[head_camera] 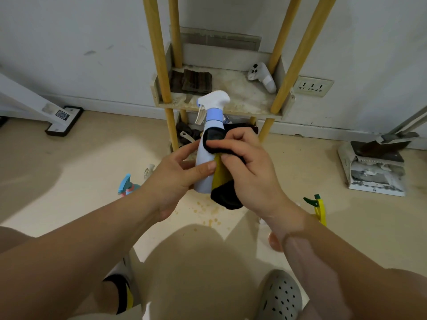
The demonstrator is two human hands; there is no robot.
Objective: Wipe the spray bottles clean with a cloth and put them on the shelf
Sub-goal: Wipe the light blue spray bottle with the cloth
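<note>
A pale lilac spray bottle (206, 155) with a white trigger head stands upright in mid-air at the centre. My left hand (179, 174) grips its lower body, thumb across the front. My right hand (249, 172) holds a black and olive cloth (223, 179) pressed against the bottle's right side and shoulder. Behind it stands the shelf (245, 101) with yellow posts. On the floor, a bottle with a blue trigger (126, 184) shows left of my forearm, and a yellow bottle with a green trigger (320, 210) right of my wrist.
On the shelf lie folded brown cloths (193, 82) and a white controller (262, 77). The lower tier holds dark items (187, 133). A dustpan (379, 160) sits at the right, a white stand base (62, 121) at the left, a wall socket (312, 86), brownish spots (208, 211) on the floor.
</note>
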